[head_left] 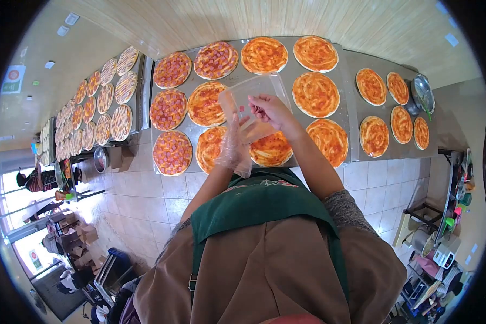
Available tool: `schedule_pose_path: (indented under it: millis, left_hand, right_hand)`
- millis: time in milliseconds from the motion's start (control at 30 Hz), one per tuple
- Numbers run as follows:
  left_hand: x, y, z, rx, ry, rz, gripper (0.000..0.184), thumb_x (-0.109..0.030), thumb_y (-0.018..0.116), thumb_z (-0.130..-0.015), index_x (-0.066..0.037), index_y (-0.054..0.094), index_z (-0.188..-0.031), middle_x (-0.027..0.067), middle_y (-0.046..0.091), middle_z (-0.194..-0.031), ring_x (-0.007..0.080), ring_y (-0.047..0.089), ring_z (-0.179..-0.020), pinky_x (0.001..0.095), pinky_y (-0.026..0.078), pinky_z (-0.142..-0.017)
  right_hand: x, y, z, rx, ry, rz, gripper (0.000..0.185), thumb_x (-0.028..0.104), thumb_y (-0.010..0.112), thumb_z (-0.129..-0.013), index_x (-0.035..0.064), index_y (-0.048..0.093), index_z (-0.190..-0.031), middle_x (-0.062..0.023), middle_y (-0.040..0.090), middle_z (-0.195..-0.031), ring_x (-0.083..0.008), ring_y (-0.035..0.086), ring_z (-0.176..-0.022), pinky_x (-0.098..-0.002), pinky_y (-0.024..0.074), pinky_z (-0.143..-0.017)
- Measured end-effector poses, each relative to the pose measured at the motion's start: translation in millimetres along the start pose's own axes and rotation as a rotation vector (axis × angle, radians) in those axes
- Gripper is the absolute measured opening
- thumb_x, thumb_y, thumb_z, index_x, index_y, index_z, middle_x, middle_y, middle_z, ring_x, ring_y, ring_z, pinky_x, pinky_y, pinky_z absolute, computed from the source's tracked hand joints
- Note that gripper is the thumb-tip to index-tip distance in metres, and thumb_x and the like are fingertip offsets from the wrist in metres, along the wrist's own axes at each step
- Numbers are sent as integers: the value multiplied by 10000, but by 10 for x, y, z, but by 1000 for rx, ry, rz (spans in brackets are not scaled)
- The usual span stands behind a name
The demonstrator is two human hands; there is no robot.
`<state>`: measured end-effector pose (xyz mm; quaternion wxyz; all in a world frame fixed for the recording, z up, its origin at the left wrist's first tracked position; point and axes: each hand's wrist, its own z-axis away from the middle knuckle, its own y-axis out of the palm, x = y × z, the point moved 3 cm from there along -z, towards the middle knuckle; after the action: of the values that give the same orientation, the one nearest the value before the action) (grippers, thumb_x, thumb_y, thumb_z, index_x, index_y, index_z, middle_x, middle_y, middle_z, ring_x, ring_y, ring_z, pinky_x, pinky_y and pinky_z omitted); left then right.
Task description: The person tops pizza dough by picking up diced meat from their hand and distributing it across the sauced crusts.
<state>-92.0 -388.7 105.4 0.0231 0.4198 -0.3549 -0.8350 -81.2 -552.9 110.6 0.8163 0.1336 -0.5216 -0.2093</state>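
My left hand (pixel 234 141), in a loose clear plastic glove, grips a clear plastic container (pixel 265 85) at its near left side. A few pink ham pieces (pixel 242 109) show inside it. Over the container is my bare right hand (pixel 271 111), its fingers curled together; what they hold, if anything, I cannot make out. Below the container lie sauced pizza bases, one (pixel 206 103) left of it and another (pixel 271 149) partly under my wrists. Further left, a pizza topped with ham cubes (pixel 169 109) lies among several like it.
More sauced pizza bases (pixel 316 95) cover the metal table (pixel 346 108) to the right, where a metal bowl (pixel 422 93) stands. Topped pizzas (pixel 121 122) fill another table at left. A metal bowl (pixel 100 160) sits below it. Another person (pixel 38 179) is at far left.
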Motion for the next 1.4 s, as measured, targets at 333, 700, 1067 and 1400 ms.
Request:
schedule_pose_path:
  millis: [333, 700, 1067, 1400]
  left_hand:
    - [-9, 316, -42, -95, -29, -166, 611, -515, 436, -1033, -167, 268, -1506, 152, 433, -1390, 319, 472, -1303, 499, 464, -1018]
    - [162, 66, -360, -153, -137, -196, 821, -609, 464, -983, -129, 128, -1558, 200, 363, -1456, 416, 502, -1260, 542, 518, -942]
    - [271, -401, -1438, -299, -407, -573, 743, -622, 406, -990, -107, 323, -1519, 217, 506, -1351, 406, 647, -1008, 465, 591, -744]
    - [311, -698, -1891, -287, -269, -1462, 720, -616, 422, -983, -1, 540, -1339, 245, 650, -1097, 322, 672, -972, 426, 537, -813]
  right_hand:
    - [-17, 137, 178, -230, -561, 979, 172, 172, 615, -947, 31, 549, -1020, -169, 678, -835, -362, 673, -760, -426, 525, -676]
    - [-215, -282, -79, -186, -447, 546, 230, 213, 666, -927, 33, 578, -1041, -90, 651, -758, -210, 635, -624, -349, 483, -542]
    - [428, -890, 859, -288, -263, -176, 171, 245, 634, -992, 111, 566, -911, 56, 525, -675, 0, 400, -469, -155, 283, -394]
    - [316, -977, 1138, -309, -246, -289, 140, 207, 615, -998, 110, 570, -908, 40, 537, -689, -9, 408, -478, -157, 285, -388]
